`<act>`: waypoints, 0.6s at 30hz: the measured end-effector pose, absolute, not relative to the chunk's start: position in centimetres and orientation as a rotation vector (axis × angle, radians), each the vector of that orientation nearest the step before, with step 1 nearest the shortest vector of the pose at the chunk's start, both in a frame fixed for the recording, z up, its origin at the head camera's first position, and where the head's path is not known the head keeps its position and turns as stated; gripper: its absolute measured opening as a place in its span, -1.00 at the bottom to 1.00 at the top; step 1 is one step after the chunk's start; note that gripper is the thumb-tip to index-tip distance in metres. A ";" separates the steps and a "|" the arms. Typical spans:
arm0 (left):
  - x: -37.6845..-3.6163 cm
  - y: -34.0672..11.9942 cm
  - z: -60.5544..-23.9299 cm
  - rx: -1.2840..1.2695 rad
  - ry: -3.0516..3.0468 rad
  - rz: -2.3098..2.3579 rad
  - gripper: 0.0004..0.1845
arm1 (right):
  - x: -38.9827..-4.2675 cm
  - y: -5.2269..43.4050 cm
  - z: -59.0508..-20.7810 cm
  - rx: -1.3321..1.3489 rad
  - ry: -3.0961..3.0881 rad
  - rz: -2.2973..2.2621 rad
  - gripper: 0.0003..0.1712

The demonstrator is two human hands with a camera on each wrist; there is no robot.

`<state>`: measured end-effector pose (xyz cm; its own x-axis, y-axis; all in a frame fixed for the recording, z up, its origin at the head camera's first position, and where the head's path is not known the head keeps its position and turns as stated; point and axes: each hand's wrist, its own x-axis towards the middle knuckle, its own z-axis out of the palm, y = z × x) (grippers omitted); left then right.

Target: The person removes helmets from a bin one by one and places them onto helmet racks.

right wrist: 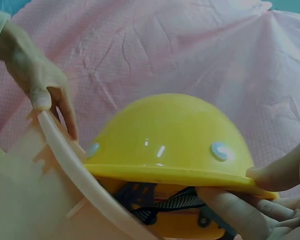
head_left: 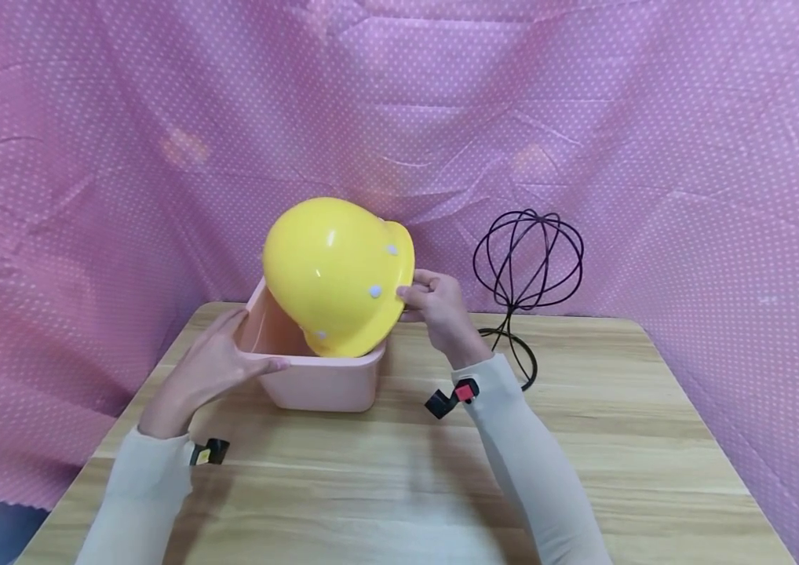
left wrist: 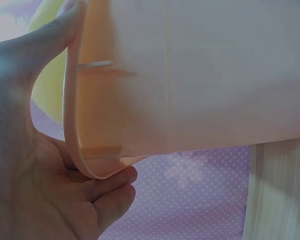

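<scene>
Gripping the helmet (head_left: 336,275) by its brim, the right hand (head_left: 438,306) holds it tilted, lower edge within the bin (head_left: 315,380) — neither fully in nor out. Thumb on top of the brim, fingers (right wrist: 230,210) curled beneath. The left hand (head_left: 212,365) clasps the bin's rim — thumb inside, fingers outside.
</scene>
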<state>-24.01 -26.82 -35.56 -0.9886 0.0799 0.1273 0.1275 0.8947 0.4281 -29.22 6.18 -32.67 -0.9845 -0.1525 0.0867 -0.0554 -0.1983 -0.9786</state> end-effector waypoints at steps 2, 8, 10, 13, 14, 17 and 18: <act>-24.0 -26.8 -35.6 -0.157 -2.941 -0.679 0.33 | -29.2 6.4 -32.9 -0.245 1.899 -2.423 -0.54; -24.0 -26.7 -35.7 -0.136 -2.924 -0.679 0.36 | -28.8 7.1 -33.0 -0.326 1.783 -2.537 -0.55; -23.9 -26.7 -35.8 -0.128 -2.920 -0.681 0.36 | -28.4 7.3 -32.7 -0.364 1.737 -2.569 -0.56; -23.9 -26.7 -35.9 -0.127 -2.913 -0.686 0.36 | -27.9 7.5 -32.1 -0.405 1.675 -2.615 -0.57; -23.8 -26.7 -35.9 -0.127 -2.912 -0.686 0.36 | -27.7 7.6 -31.8 -0.408 1.654 -2.634 -0.57; -23.9 -26.8 -36.1 -0.138 -2.899 -0.687 0.34 | -27.3 7.8 -31.1 -0.425 1.612 -2.670 -0.57; -23.9 -26.8 -36.1 -0.142 -2.896 -0.684 0.34 | -27.2 7.9 -30.9 -0.428 1.596 -2.681 -0.57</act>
